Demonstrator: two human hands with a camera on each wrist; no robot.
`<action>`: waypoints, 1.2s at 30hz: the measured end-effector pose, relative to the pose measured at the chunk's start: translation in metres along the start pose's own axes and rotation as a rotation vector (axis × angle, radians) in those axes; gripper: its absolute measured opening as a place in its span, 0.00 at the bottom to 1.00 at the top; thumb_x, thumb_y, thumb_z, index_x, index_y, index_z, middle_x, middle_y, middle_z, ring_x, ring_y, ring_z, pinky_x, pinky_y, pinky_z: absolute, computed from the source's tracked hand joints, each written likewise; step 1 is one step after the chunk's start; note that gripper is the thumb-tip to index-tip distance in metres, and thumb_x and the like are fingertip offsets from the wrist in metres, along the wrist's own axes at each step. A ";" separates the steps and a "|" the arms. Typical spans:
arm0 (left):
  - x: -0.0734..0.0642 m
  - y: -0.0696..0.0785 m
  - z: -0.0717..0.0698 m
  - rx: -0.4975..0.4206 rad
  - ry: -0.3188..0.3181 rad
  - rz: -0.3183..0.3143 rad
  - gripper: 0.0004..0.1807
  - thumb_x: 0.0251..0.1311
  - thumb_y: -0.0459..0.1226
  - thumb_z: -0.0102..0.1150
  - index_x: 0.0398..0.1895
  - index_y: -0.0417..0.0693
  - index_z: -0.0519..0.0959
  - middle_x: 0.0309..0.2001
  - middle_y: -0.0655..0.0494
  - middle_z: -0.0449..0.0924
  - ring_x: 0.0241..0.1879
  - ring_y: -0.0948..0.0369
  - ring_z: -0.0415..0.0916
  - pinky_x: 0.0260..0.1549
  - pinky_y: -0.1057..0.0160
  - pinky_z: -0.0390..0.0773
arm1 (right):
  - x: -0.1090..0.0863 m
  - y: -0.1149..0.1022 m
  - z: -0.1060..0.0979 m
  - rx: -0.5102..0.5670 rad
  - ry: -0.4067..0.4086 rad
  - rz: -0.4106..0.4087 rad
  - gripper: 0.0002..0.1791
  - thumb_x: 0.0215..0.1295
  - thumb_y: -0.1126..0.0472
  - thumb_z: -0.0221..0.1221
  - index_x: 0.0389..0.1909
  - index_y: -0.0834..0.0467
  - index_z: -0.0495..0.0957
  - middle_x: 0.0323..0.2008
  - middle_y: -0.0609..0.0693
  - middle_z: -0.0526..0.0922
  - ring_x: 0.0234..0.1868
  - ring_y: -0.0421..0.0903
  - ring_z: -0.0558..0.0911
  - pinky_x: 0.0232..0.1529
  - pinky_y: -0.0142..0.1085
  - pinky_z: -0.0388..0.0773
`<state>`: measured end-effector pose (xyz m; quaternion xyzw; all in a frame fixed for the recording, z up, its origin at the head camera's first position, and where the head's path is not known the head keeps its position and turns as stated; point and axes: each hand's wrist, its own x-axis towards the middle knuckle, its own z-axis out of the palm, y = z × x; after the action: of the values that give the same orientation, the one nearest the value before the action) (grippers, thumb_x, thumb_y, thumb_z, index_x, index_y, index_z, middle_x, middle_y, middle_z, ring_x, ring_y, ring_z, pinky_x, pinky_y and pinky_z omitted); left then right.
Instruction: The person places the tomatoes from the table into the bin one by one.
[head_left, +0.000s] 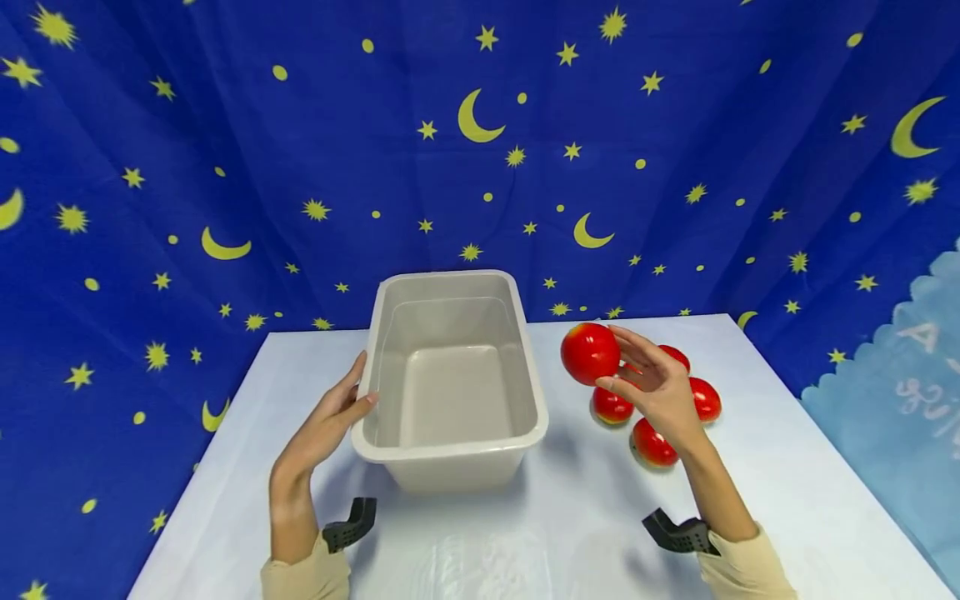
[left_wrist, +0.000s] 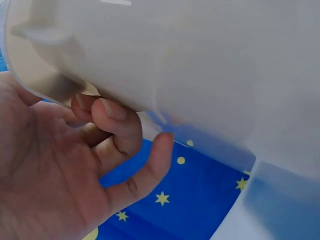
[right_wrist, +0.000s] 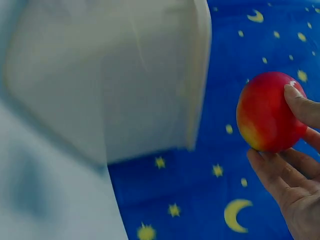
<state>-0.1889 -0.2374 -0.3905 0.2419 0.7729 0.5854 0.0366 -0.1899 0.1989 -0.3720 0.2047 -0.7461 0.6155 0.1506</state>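
A pale grey plastic tub stands in the middle of the table, its inside bare in the head view. My left hand grips its left rim, thumb over the edge and curled fingers against the outer wall. Between thumb and fingertips my right hand holds a shiny red apple up in the air, right of the tub. In the right wrist view the same apple shows a yellow patch. Several more red apples lie on the table under and behind the right hand, partly covered by it.
The white table ends at a blue curtain with yellow moons and stars. A light blue scalloped panel hangs at the far right. Each wrist carries a black camera mount.
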 end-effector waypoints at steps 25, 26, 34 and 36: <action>0.007 -0.001 0.004 -0.011 -0.001 -0.016 0.37 0.75 0.35 0.42 0.77 0.37 0.34 0.78 0.42 0.29 0.75 0.39 0.38 0.57 0.80 0.61 | 0.038 -0.004 0.074 -0.005 -0.235 -0.035 0.37 0.54 0.70 0.70 0.67 0.60 0.69 0.61 0.58 0.77 0.58 0.46 0.79 0.53 0.40 0.80; 0.007 0.000 0.004 -0.008 0.001 -0.019 0.37 0.75 0.35 0.42 0.77 0.38 0.34 0.78 0.43 0.29 0.75 0.39 0.38 0.57 0.80 0.61 | 0.039 -0.004 0.075 -0.012 -0.239 -0.038 0.37 0.54 0.70 0.70 0.67 0.60 0.69 0.61 0.58 0.77 0.58 0.47 0.79 0.53 0.40 0.80; 0.005 0.000 0.004 0.013 0.001 -0.029 0.37 0.76 0.36 0.42 0.77 0.39 0.34 0.79 0.43 0.29 0.75 0.39 0.40 0.65 0.57 0.60 | 0.040 -0.002 0.086 -0.053 -0.250 -0.049 0.37 0.54 0.67 0.71 0.67 0.58 0.70 0.60 0.56 0.79 0.58 0.51 0.80 0.53 0.38 0.80; 0.005 0.000 0.004 0.013 0.004 -0.037 0.37 0.76 0.36 0.42 0.77 0.39 0.34 0.78 0.43 0.29 0.75 0.39 0.40 0.65 0.49 0.58 | 0.040 -0.002 0.089 -0.062 -0.251 -0.047 0.37 0.54 0.66 0.71 0.67 0.57 0.70 0.60 0.56 0.79 0.58 0.51 0.80 0.55 0.38 0.79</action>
<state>-0.1917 -0.2320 -0.3906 0.2267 0.7811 0.5801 0.0440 -0.2211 0.1071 -0.3692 0.2930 -0.7727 0.5579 0.0767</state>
